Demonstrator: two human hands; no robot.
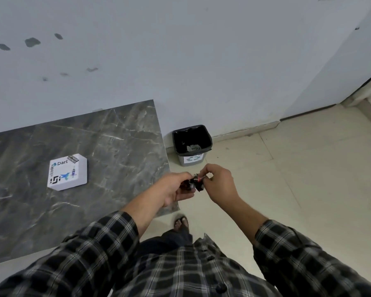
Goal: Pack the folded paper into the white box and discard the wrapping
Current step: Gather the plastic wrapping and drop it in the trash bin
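Note:
A closed white box with stickers on its lid lies on the grey marble table. Past the table's right edge, my left hand and my right hand together pinch a small crumpled dark wrapping with red and white marks. Both hands hold it from opposite sides, over the floor. No folded paper shows; whether it is inside the wrapping I cannot tell.
A small grey bin with a black liner and scraps inside stands on the tiled floor by the wall, beyond my hands. My sandalled foot is beside the table corner. A doorway lies at the far right.

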